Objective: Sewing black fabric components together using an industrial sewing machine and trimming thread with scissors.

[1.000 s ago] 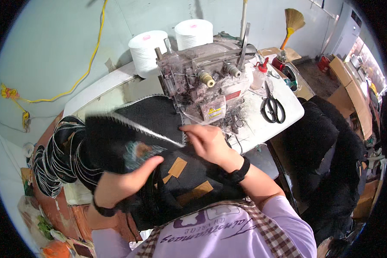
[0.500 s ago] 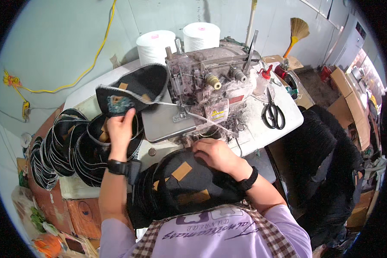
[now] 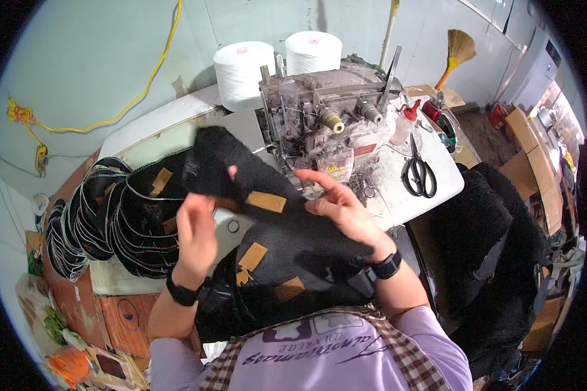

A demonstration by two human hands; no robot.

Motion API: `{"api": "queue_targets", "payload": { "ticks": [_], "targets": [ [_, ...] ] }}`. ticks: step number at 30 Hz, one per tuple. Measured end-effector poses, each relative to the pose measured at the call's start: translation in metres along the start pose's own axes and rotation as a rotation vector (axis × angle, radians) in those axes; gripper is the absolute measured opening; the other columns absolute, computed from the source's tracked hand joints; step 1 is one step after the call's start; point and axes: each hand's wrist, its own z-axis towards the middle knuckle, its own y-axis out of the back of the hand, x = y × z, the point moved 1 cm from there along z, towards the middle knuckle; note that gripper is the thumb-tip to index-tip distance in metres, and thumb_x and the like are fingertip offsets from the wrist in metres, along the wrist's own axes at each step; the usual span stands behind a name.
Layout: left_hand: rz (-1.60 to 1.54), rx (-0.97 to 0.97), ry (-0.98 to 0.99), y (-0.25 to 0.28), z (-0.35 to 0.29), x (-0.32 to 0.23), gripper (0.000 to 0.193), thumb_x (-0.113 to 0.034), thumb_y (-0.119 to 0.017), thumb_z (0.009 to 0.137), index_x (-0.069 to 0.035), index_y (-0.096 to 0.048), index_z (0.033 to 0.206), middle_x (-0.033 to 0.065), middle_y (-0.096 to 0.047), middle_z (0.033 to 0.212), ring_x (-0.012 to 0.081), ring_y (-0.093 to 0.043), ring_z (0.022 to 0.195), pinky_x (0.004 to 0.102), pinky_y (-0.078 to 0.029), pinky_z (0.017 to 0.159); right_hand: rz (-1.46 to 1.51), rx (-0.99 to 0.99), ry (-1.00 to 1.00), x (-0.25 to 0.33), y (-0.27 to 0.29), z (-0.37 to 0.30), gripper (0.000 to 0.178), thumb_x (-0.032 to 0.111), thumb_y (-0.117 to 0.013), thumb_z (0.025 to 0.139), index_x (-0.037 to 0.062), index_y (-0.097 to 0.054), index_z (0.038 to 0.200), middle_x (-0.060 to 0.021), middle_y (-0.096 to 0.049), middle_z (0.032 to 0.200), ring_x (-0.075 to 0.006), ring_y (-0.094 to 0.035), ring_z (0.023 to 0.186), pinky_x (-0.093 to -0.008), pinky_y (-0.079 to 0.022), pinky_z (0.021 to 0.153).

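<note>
Okay, black fabric piece (image 3: pixel 270 182) is up in the air between both hands, slanting down to the right, in front of the sewing machine (image 3: pixel 329 114), tan patch (image 3: pixel 266 201) facing up, a bit blurred. Left hand (image 3: pixel 197 231): fingers grasping the piece at its lower left edge, partly hidden behind it. Right hand (image 3: pixel 342 212): thumb at the piece's upper right edge, index finger stretched out toward the machine; cannot tell whether these fingers grip. Below, a pile of black pieces (image 3: pixel 319 274) on the lap, more tan patches showing. Left on the bench (image 3: pixel 440 159), a row of white-edged black pieces (image 3: pixel 137 234). Black scissors (image 3: pixel 419 176) right of the machine, two white thread cones (image 3: pixel 244 78) behind.
</note>
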Motion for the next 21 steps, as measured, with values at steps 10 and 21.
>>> {"api": "queue_targets", "payload": {
  "ticks": [10,21],
  "targets": [
    [-0.351,-0.364,0.283,0.045,0.091,0.005,0.041,-0.040,-0.054,0.093,-0.001,-0.062,0.103,0.0068,-0.064,0.090,0.0142,-0.060,0.081,0.0271,-0.048,0.076,-0.033,0.000,-0.028,-0.037,-0.042,0.003,0.030,0.010,-0.050,0.097,0.0011,-0.056,0.125,-0.0038,-0.066,0.087,-0.0098,-0.065,0.077,-0.0217,-0.051,0.068],
    [0.090,0.077,0.499,0.030,-0.069,-0.027,0.054,0.000,-0.067,0.074,-0.003,-0.050,0.124,0.0102,-0.059,0.116,0.0180,-0.058,0.103,0.0330,-0.048,0.088,-0.220,0.006,0.040,-0.027,-0.027,-0.002,0.036,-0.009,-0.048,0.086,0.0004,-0.061,0.118,-0.0045,-0.068,0.093,-0.0051,-0.062,0.082,-0.0181,-0.047,0.073]
  ]
}}
